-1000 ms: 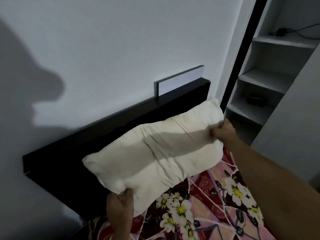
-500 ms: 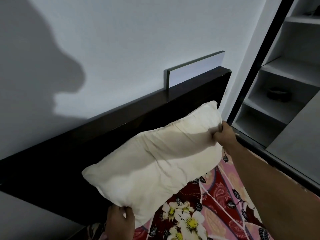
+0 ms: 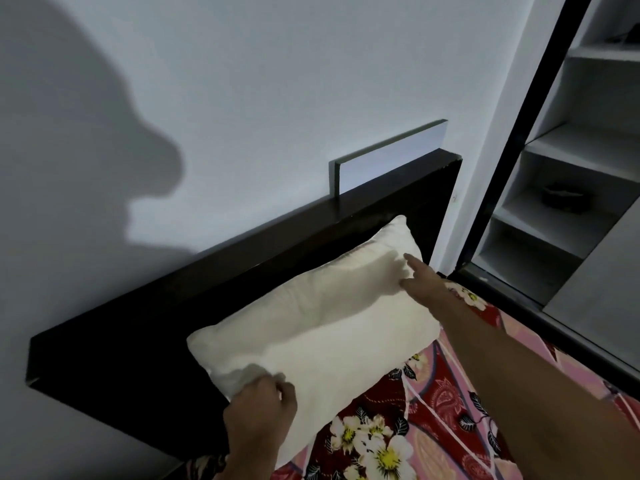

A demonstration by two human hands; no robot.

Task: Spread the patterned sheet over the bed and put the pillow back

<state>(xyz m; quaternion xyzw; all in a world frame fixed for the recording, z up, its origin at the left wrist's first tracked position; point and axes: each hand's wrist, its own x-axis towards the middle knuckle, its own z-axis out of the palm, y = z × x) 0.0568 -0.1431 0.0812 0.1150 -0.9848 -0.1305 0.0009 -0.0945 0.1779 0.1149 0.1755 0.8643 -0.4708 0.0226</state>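
A pale grey wall (image 3: 277,81) carries a shadow. Below runs the dark wooden headboard (image 3: 145,344). The left hand (image 3: 259,415) pinches a corner of the cream fabric pillow (image 3: 311,327), lying on the red-pink floral sheet (image 3: 450,410) against the headboard. The right hand (image 3: 424,284) rests open-fingered on the pillow. White shelves (image 3: 571,168) stand right.

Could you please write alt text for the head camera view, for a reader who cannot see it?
A cream pillow lies on a floral patterned sheet against a dark headboard. The left hand grips its near corner; the right hand rests open-fingered on its far end.
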